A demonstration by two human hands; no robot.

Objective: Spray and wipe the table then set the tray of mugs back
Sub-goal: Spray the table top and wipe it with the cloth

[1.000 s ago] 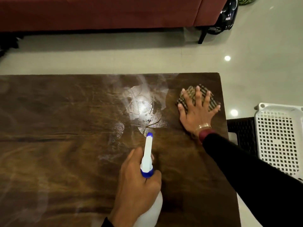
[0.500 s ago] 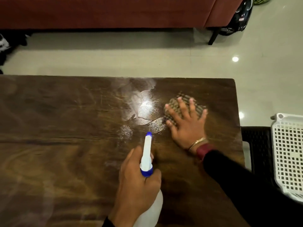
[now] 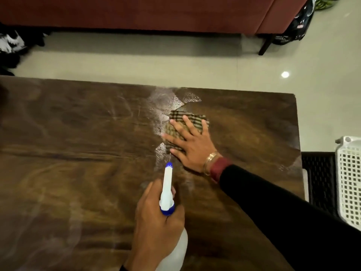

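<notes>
The table (image 3: 78, 173) was big, brown and made of wood. It filled most of the view, right under the person's two hands. Past its far edge lay a pale, shiny floor (image 3: 136, 63), and behind that stood a long red sofa (image 3: 136, 12). A dark bag (image 3: 298, 22) sat by the sofa's right end.

A black sleeve (image 3: 283, 212) reached in from the lower right, across the table. To the right of the table, a white basket (image 3: 348, 142) full of little holes rested on a dark stand (image 3: 318, 173) just beside the table's edge.

The left hand (image 3: 156, 222) was near the bottom of the view. Its fingers were curled round the neck of a white spray bottle (image 3: 167, 190). The bottle had a blue ring and a blue tip, and the tip pointed away from the person, toward the other hand.

The right hand (image 3: 191, 145) lay flat, with its fingers spread wide. It pressed down on a checked cloth (image 3: 187, 119), brown and cream, which was lying on the table, toward the far right part. Most of the cloth peeked out past the fingertips.

A wet, misty patch (image 3: 162, 106) shone white on the wood, just left of the cloth, and ran up to the table's far edge.

A gold bangle (image 3: 210, 160) sat on the right wrist, next to a red cuff (image 3: 219, 169).
</notes>
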